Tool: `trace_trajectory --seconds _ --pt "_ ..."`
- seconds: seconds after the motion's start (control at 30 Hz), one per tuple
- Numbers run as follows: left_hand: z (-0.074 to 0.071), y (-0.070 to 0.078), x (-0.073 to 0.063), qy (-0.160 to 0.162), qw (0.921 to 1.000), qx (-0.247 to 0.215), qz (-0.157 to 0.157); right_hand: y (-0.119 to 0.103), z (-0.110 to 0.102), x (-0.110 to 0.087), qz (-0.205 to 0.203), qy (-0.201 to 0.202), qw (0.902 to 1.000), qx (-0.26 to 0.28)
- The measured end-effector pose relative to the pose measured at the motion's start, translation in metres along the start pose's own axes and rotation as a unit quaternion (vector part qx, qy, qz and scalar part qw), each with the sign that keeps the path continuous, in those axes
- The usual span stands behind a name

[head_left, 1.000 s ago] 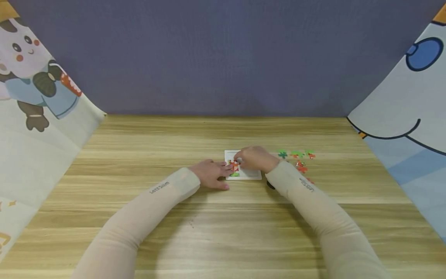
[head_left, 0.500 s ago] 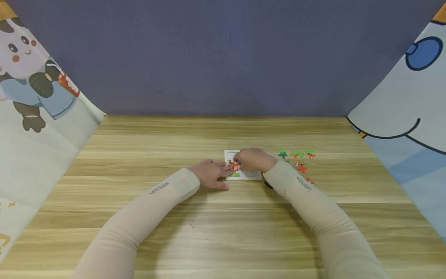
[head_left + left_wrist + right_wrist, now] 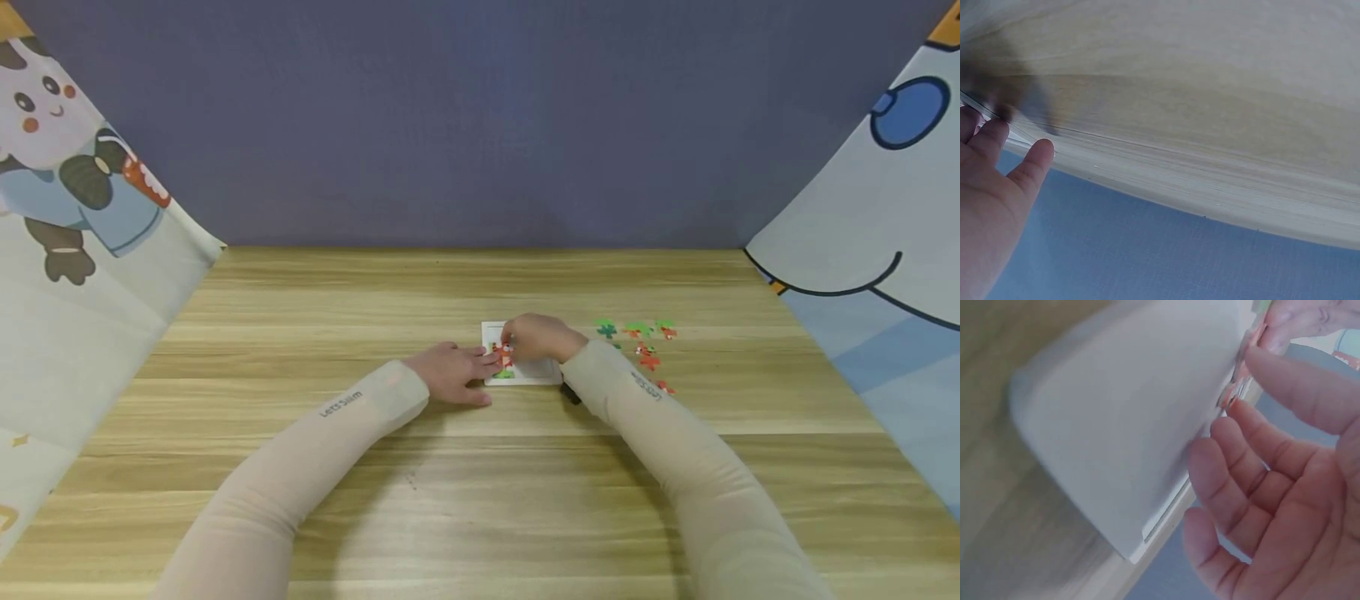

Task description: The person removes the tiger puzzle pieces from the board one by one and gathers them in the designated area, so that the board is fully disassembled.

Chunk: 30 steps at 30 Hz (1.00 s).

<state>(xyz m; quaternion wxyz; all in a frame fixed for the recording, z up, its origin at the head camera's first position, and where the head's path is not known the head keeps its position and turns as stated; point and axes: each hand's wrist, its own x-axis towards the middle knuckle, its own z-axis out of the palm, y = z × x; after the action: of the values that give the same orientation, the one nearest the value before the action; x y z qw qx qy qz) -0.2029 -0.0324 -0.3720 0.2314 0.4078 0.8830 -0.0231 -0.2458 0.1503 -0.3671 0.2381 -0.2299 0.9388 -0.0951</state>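
Observation:
A white puzzle tray (image 3: 536, 378) lies on the wooden table, with red and green puzzle pieces (image 3: 506, 372) along its left side. My left hand (image 3: 450, 373) rests flat at the tray's left edge, its straight fingers over the pieces. The left wrist view catches only part of that hand, the fingers (image 3: 1035, 164) at the tray's edge. From the right, my right hand (image 3: 542, 337) reaches over the tray. In the right wrist view its thumb and index finger pinch an orange-red puzzle piece (image 3: 1229, 395), mostly hidden by the fingers; the other fingers curl loosely.
Right of the tray lie several loose puzzle pieces, among them a green one (image 3: 606, 329), a red one (image 3: 648, 358) and another red one (image 3: 664, 387). A small black object (image 3: 570, 394) shows beneath the right cuff. A dark blue partition (image 3: 480, 125) stands behind the table.
My right wrist and forearm have shifted slightly left, with the fingertips staying over the pieces in the tray. The left hand keeps its place.

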Motion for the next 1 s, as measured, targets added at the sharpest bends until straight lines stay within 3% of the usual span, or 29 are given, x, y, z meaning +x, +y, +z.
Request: trace_trajectory --seconds 0.13,0.4,0.7,1.0 --pt "0.001 -0.001 0.001 0.004 1.0000 0.009 0.002 0.001 0.001 0.003 0.014 -0.001 0.9991 0.041" --pt "0.002 -0.002 0.002 0.013 0.9996 0.023 0.012 0.006 0.000 0.007 -0.009 0.037 0.9924 0.117" --pt "-0.001 0.001 0.005 -0.001 0.9992 0.038 0.010 0.015 0.001 0.009 0.000 0.021 0.9798 0.199" --pt "0.001 0.001 0.002 0.001 0.9997 0.025 0.003 0.012 0.000 0.006 0.001 0.018 0.9761 0.216"
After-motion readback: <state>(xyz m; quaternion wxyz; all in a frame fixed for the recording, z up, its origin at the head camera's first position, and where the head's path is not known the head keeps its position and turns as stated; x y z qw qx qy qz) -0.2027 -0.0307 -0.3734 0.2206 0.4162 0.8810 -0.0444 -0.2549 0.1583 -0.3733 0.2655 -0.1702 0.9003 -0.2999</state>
